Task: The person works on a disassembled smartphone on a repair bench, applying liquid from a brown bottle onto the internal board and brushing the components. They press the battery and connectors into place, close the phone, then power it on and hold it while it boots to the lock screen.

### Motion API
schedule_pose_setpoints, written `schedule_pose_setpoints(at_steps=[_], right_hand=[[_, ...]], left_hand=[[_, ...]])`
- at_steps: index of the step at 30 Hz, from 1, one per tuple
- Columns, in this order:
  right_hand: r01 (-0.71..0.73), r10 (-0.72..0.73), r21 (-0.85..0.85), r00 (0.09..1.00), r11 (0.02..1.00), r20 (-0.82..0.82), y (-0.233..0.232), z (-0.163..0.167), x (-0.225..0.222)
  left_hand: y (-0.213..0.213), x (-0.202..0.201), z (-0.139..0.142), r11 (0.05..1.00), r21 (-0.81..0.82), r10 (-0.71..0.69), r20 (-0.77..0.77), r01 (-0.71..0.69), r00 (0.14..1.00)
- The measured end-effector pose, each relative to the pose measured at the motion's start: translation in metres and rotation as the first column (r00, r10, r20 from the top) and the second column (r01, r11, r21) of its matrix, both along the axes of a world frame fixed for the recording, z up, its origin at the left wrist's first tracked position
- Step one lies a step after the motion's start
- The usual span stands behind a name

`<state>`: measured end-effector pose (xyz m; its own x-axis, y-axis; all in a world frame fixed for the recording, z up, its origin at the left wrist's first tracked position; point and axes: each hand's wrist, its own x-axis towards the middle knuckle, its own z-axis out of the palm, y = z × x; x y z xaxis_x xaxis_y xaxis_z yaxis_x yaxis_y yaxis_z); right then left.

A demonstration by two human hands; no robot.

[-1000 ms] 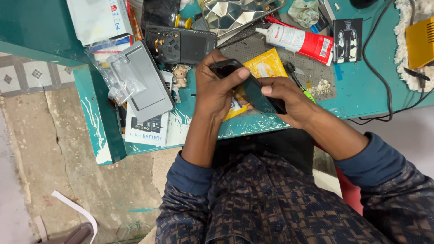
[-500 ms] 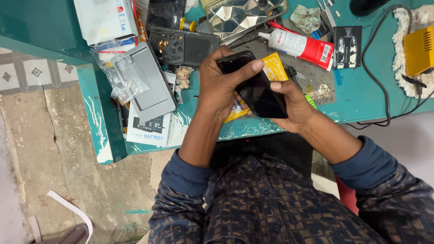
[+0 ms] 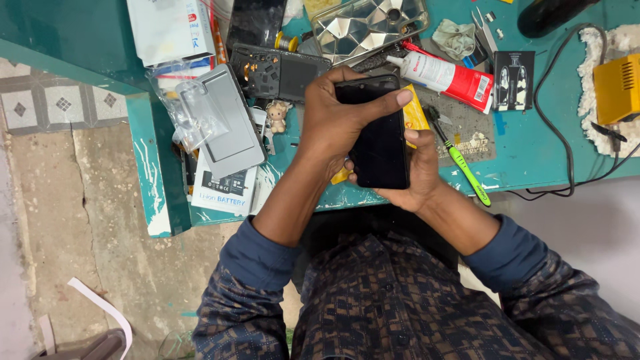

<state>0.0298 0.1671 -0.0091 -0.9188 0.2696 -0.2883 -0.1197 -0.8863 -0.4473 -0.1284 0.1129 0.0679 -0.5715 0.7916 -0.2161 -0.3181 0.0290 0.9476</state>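
At the frame's centre, both hands grip a black phone: left hand fingers wrapped over its top, right hand fingers closed beneath, above the teal desk.

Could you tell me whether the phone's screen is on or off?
Off: the phone shows a uniformly black screen, held between left hand and right hand.

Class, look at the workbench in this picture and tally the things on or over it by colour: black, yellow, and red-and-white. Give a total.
Black: 3 – phone held in left hand and right hand, phone frame, printed card
Yellow: 2 – packet, box
Red-and-white: 1 – glue tube
Total: 6
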Motion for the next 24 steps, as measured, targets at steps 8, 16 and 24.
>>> schedule_pose_setpoints(at_steps=[8,16,24], right_hand=[[0.022,-0.021,-0.066,1.0,0.998,0.022,-0.005,-0.008,0.003],[0.023,-0.025,-0.095,1.0,0.995,-0.018,-0.003,-0.009,0.002],[0.038,-0.043,-0.132,0.999,0.991,-0.033,-0.003,-0.007,0.002]], left_hand=[[0.001,0.002,-0.002,0.999,0.032,-0.04,-0.001,0.04,0.999],[0.004,0.002,-0.002,0.999,0.014,-0.048,-0.025,0.048,0.999],[0.004,-0.006,-0.007,0.986,0.046,-0.155,-0.085,0.159,0.984]])
